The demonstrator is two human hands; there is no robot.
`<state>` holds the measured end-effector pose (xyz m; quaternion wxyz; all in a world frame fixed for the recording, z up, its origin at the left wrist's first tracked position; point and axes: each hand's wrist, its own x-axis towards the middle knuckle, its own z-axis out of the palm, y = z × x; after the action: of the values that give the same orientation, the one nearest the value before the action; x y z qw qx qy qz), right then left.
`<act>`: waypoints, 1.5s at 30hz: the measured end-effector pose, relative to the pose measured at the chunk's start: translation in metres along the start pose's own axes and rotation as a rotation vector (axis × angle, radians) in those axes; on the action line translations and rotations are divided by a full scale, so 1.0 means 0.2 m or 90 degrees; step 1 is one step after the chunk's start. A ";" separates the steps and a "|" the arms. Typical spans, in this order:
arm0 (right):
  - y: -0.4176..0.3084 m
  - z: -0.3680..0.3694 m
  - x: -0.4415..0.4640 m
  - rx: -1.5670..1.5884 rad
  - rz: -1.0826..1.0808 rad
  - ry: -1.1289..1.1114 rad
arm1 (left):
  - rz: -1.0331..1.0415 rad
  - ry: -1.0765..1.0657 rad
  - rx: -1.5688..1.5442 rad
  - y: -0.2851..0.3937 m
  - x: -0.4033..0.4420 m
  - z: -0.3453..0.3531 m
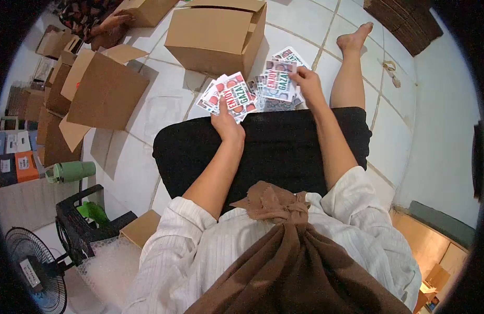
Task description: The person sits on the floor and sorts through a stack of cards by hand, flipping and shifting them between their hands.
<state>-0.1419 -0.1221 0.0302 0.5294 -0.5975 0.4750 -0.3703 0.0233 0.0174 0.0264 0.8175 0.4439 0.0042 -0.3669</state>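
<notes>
My left hand [228, 124] is closed on a fanned stack of printed cards [234, 98], its thumb lying over the front card. The words "ENJOY" and "GAZA" show on that card. To the right, my right hand [308, 86] pinches the right edge of a similar printed card [278, 79]. More cards [290, 54] lie spread on the tiled floor behind and beneath that card. Between my two hands, part of this pile is covered by the held cards. The black cloth [276, 157] over my lap lies just below both hands.
A cardboard box [213, 39] stands beyond the cards, with open cartons [103, 91] to the left. Another person's hand [115, 22] is at the upper left. A green tumbler [70, 171] and a fan [35, 275] are at lower left. My bare foot [355, 39] rests at upper right.
</notes>
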 end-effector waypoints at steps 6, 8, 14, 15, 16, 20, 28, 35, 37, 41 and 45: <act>0.18 0.01 -0.03 -0.288 0.020 -0.017 | -0.001 -0.018 0.004 -0.01 -0.01 0.01; 0.19 0.04 -0.02 -0.261 0.030 -0.019 | -0.007 -0.014 0.013 -0.01 -0.02 0.02; 0.13 0.12 -0.03 -0.374 -0.120 0.129 | -0.006 -0.030 0.037 0.01 -0.04 0.03; 0.13 0.16 -0.03 -0.208 -0.034 0.051 | -0.007 -0.028 0.056 0.01 -0.04 0.03; 0.09 0.24 -0.08 -0.137 -0.011 0.003 | -0.009 -0.027 0.074 0.00 -0.04 0.03; 0.00 0.36 -0.21 -0.089 0.039 -0.144 | -0.003 -0.057 0.058 -0.02 -0.03 0.01; 0.22 -0.01 0.03 -0.119 0.119 -0.012 | -0.018 0.035 0.038 -0.01 -0.02 0.02; 0.31 0.08 0.00 -0.474 -0.043 0.150 | -0.009 -0.003 0.065 0.00 -0.04 0.03; 0.11 0.14 -0.07 -0.289 0.006 0.094 | -0.006 -0.014 0.054 -0.01 -0.05 0.03; 0.08 0.32 -0.13 -0.082 0.016 -0.103 | -0.023 -0.045 0.065 -0.02 -0.04 0.03; 0.02 0.39 -0.22 -0.036 0.056 -0.123 | -0.012 -0.050 0.080 -0.03 -0.04 0.00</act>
<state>-0.0814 -0.0582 0.0158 0.5715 -0.6233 0.4580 -0.2741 0.0136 0.0195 0.0251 0.7843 0.4792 -0.0470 -0.3911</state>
